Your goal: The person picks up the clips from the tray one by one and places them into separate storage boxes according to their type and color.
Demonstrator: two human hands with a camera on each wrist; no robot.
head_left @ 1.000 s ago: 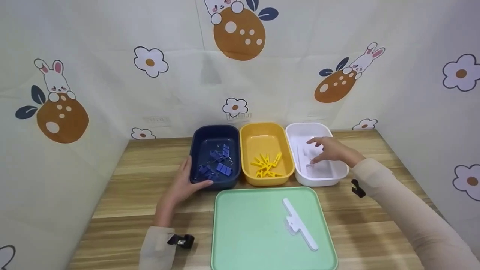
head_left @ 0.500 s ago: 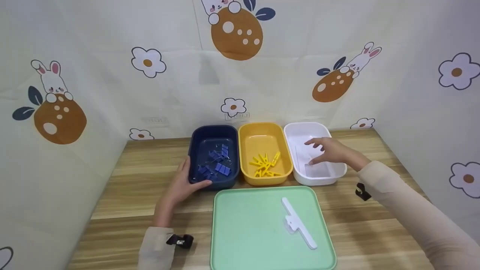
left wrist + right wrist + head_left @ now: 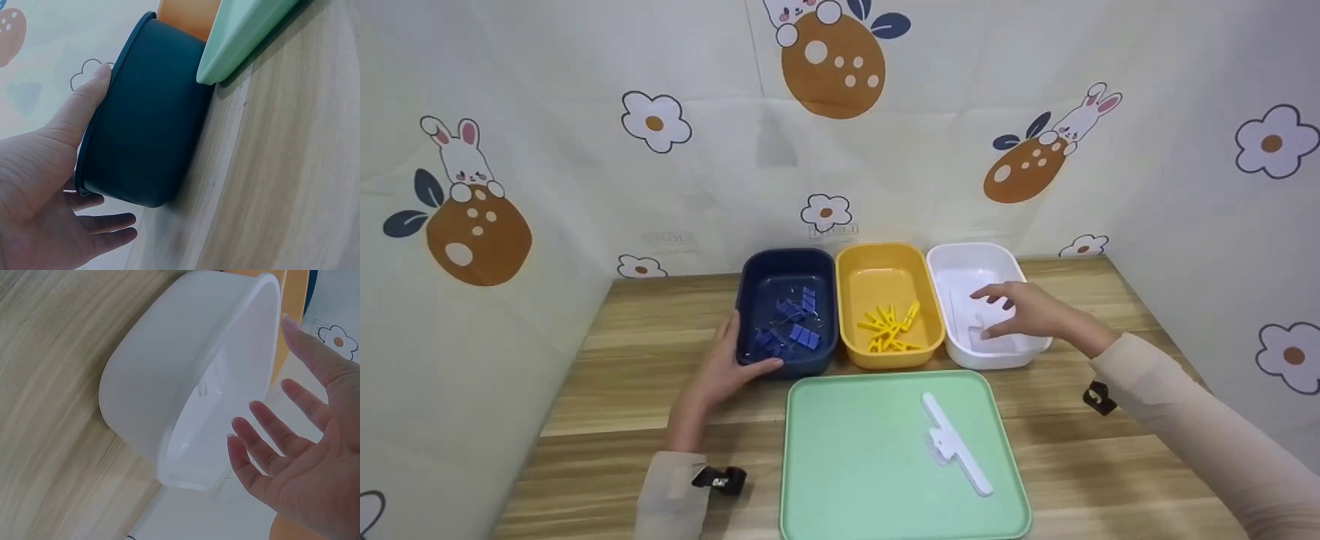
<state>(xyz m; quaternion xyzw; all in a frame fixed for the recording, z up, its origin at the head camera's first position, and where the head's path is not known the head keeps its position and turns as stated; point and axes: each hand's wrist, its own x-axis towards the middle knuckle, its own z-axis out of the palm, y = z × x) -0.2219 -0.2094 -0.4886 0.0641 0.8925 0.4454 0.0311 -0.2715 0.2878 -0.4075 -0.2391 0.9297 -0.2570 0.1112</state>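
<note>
My left hand (image 3: 724,367) rests at the front left corner of the navy blue bin (image 3: 789,259), its thumb against the rim and its fingers loosely extended along the side wall. Several blue binder clips (image 3: 805,336) lie inside that bin. Over the white bin (image 3: 997,361) hovers my right hand (image 3: 1027,311), fingers spread and slightly bent, holding nothing. Beneath it, a white and clear item (image 3: 976,327) shows on the bin floor, partly hidden by the hand. A long white bag clip (image 3: 956,442) lies diagonally on the light green tray (image 3: 855,480).
Between the blue and white bins stands a yellow bin (image 3: 885,279) with several yellow clothespins (image 3: 889,330). The three bins stand side by side on a wood-grain table (image 3: 607,405), just behind the tray. A patterned sheet (image 3: 720,187) covers the walls around it.
My right hand has drawn slightly right and toward me above the white bin, uncovering more of the item inside. The left hand stays at the blue bin.
</note>
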